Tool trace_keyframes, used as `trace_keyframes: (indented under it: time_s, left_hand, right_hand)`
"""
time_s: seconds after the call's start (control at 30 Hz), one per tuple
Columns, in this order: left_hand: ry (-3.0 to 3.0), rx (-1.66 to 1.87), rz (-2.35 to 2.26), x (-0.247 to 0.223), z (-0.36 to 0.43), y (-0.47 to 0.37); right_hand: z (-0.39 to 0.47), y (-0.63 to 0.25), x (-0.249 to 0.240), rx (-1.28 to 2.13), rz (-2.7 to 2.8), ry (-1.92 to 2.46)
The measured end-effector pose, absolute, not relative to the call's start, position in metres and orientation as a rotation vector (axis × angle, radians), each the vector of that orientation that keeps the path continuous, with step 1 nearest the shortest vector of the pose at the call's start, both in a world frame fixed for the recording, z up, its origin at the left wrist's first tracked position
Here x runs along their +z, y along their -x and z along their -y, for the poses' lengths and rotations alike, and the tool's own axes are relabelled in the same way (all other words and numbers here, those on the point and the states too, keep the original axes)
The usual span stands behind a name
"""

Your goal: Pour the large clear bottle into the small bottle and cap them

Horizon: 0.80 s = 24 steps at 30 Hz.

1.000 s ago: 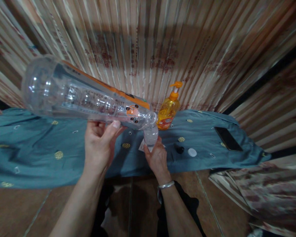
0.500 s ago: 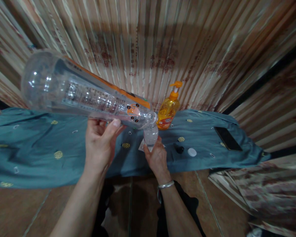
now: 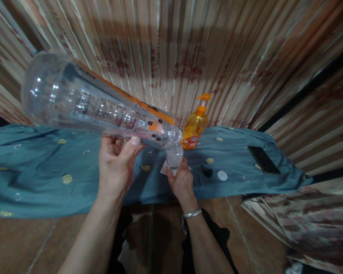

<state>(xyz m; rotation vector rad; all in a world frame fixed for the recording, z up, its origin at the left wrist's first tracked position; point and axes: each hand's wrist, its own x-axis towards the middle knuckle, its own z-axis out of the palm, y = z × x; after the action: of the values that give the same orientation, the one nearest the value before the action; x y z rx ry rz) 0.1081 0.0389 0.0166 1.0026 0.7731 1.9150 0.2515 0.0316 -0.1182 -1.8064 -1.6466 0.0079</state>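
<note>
My left hand (image 3: 117, 163) is closed round the underside of a large clear plastic bottle (image 3: 103, 106) with an orange and printed label. The bottle is tilted, its base raised at the left and its mouth lower at the right. Its neck meets the top of a small clear bottle (image 3: 175, 156), which my right hand (image 3: 183, 180) grips low down with thumb and fingers. Whether liquid is passing between the two mouths I cannot tell. Just behind them stands an orange pump bottle (image 3: 193, 127) with yellow liquid.
A teal patterned cloth (image 3: 82, 186) covers the table. To the right lie a small black object (image 3: 207, 171), a white round cap (image 3: 222, 175) and a dark phone (image 3: 263, 160). Something pale and flat (image 3: 164, 168) lies by the small bottle. A pleated curtain (image 3: 131, 49) hangs behind.
The base of the large bottle has risen slightly, so its tilt is a little steeper. Both hands keep their holds and places.
</note>
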Motion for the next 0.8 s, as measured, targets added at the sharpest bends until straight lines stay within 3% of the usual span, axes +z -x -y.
trace_keyframes:
  time_s: [0.8]
  left_hand:
    - [-0.991, 1.942, -0.690, 0.0151, -0.0425, -0.1088]
  right_hand:
    - [-0.0315, -0.2510, -0.1202, -0.019, 1.646, 1.809]
